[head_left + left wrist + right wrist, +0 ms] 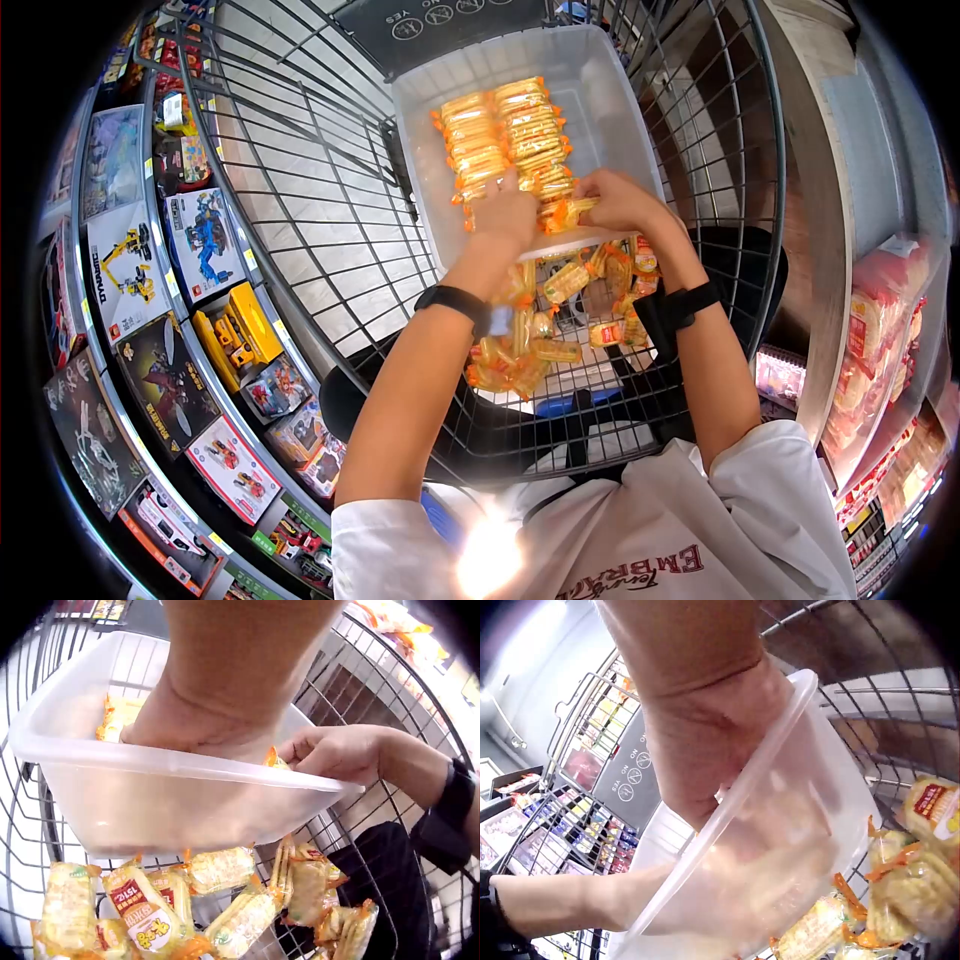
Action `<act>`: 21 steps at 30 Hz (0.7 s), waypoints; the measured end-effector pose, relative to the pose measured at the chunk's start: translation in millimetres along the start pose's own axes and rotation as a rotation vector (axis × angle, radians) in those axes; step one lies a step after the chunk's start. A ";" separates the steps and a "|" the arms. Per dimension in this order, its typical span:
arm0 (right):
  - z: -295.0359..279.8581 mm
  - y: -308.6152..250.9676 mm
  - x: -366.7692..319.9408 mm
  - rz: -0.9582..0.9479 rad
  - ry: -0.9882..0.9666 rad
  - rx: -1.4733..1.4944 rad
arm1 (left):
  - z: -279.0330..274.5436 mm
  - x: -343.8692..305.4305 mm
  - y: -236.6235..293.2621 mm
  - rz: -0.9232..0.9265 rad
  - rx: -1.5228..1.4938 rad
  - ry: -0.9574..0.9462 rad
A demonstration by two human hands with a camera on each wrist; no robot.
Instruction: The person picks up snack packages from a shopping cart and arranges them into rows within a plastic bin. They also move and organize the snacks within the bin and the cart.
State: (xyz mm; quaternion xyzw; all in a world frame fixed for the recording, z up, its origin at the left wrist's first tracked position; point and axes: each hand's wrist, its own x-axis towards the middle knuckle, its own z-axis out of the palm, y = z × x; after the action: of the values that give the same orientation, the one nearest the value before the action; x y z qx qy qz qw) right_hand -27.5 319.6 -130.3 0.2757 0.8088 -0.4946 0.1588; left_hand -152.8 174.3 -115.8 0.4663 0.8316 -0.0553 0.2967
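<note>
In the head view, two rows of orange-and-yellow wrapped snack packets [520, 130] lie in a translucent plastic bin [415, 120]. My left hand [505, 215] is inside the bin near its close end, its fingers on the packets of the left row. My right hand [622, 203] pinches a packet [568, 213] at the near end of the right row. From the left wrist, the left hand [202, 724] reaches behind the bin's wall [187, 765], which hides its fingertips. The right wrist view shows the right hand [712, 735] bent over the rim, fingertips mostly hidden.
Loose snack packets [568, 283] lie in the wire cart [330, 190], below the bin's near wall. Shelves with boxed toys [205, 240] run along the left. Bagged goods [875, 340] stand at the right, beyond a wooden edge [830, 230].
</note>
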 end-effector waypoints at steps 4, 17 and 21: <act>-2.1 5.8 9.5 -0.008 -0.096 -0.009 | 3.3 5.5 -1.3 -0.065 -0.121 -0.007; -6.2 -6.4 3.3 0.142 -0.054 -0.009 | 21.1 14.9 2.6 -0.039 -0.014 0.069; -6.5 0.2 6.2 0.263 0.014 -0.063 | 8.9 11.7 0.5 -0.029 -0.033 0.140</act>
State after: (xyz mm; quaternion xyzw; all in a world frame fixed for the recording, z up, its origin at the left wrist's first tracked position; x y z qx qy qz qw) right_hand -32.2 327.2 -130.7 0.3777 0.7820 -0.4417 0.2252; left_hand -153.0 180.0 -129.4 0.4521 0.8577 -0.0131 0.2446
